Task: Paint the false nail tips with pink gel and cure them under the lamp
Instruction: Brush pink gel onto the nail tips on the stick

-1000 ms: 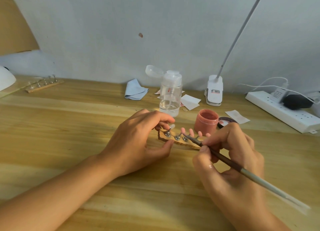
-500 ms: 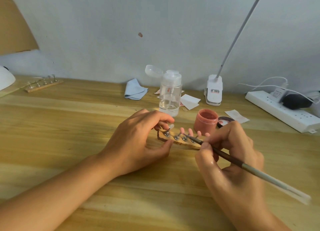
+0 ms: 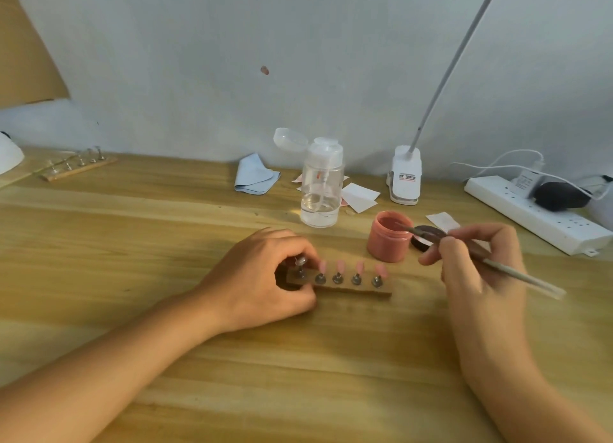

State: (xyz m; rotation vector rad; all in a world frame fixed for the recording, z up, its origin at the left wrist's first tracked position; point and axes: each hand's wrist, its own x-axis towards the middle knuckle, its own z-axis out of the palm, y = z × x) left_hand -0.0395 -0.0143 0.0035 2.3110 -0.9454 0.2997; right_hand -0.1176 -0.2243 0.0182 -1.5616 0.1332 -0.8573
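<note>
On the worktop (image 3: 132,310): your holder strip (image 3: 351,288) lies just in front of the open pink gel jar (image 3: 389,240), and the jar's dark lid (image 3: 428,240) sits beside the jar on its right.
Tips on the strip: four pink tips (image 3: 340,266) stand on metal pegs in a row. The fifth peg (image 3: 300,267), at the left end, carries a pale tip that looks unpainted, though it is small and half hidden by your fingers.
Steadying grip: your left hand (image 3: 262,276) pinches the strip's left end between thumb and curled fingers, pinning it down.
Painting grip: your right hand (image 3: 477,270) has its fingers closed pen-style on the brush (image 3: 517,271), low on the handle. The bristles are at the jar's mouth.
Step, as I read it: you are loading gel for the last tip.
How it will handle: the tips are thin, light and only perched on their pegs, and wet gel smears at a touch. Take the strip by its wooden ends or long edges, never by the tips. The strip itself is stiff but light, so it will skid under the brush unless you keep it pinned.
Gel: take a small load, because a heavy bead is likely to run off the tip.
Curing: the white shell (image 3: 8,154) at the far left edge may be the lamp. It is well apart from the strip, so carry the strip level.
</note>
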